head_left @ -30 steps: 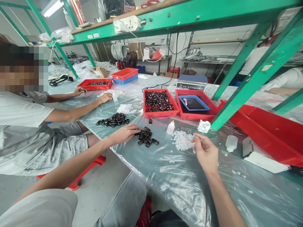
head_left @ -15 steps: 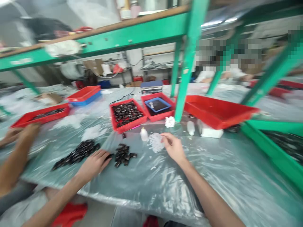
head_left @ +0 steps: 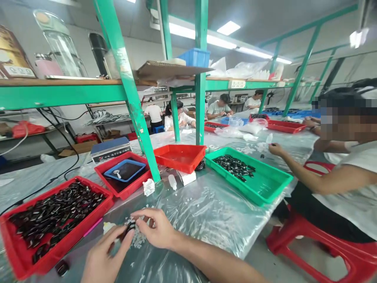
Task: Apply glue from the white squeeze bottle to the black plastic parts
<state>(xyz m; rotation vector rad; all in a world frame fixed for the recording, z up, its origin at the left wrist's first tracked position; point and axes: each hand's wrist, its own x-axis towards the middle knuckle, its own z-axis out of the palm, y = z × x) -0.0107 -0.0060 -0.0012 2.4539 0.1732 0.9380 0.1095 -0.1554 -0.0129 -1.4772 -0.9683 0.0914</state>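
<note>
My left hand (head_left: 107, 251) pinches a small glossy black piece (head_left: 130, 226) between thumb and fingers, low over the plastic-covered table. Against that piece come the fingertips of my right hand (head_left: 157, 228), closed in a pinch; whatever they may hold is too small to make out. Under and beside both hands lies a pile of small clear-white bits (head_left: 139, 240). A small white bottle (head_left: 108, 227) is partly hidden behind my left fingers. One loose black piece (head_left: 62, 268) rests on the table at lower left.
A red tray (head_left: 107, 202) full of black pieces stands left, near a red tray with a blue tray (head_left: 125, 169) inside. Beyond a green post (head_left: 144, 137) are an orange-red tray (head_left: 179, 157) and a green tray (head_left: 272, 192). A co-worker (head_left: 338, 181) sits at right.
The view has swung right and up. My left hand has left the black pile and brought a black piece to my right hand, beside the white bits.
</note>
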